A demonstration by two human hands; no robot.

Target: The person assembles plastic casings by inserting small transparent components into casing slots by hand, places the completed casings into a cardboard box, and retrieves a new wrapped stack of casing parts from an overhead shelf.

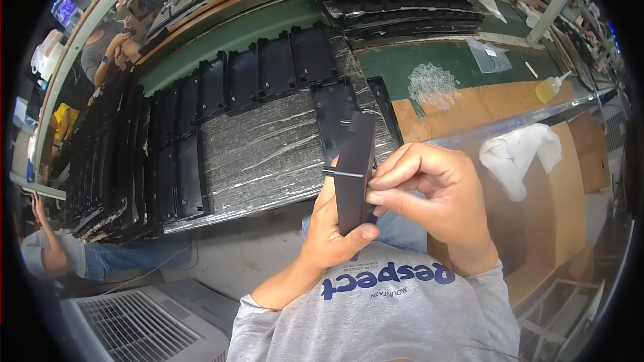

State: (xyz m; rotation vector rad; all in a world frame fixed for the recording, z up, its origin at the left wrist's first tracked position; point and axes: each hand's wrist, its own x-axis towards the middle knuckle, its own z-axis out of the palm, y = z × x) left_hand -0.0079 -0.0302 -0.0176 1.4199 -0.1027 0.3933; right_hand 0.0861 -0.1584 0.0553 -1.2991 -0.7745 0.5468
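Observation:
A black plastic panel (355, 171) with short posts along its side is tilted up on edge in front of my chest. My left hand (332, 231) grips its lower end, with the thumb near the bottom corner and the other fingers behind it. At the panel's right face, my right hand (436, 184) is closed in a pinch, thumb and forefinger touching or nearly touching it. Whatever small piece may be between those fingertips is too hidden to tell. Just beyond, a similar black panel (335, 110) lies on the plastic-wrapped board.
Rows of black panels (241, 80) line the wrapped board (261, 141), with stacks at left and back. On the right are a pile of small clear pieces (433, 86), a yellow-liquid bottle (550, 88) and white cloth (520, 154). Other people sit at left.

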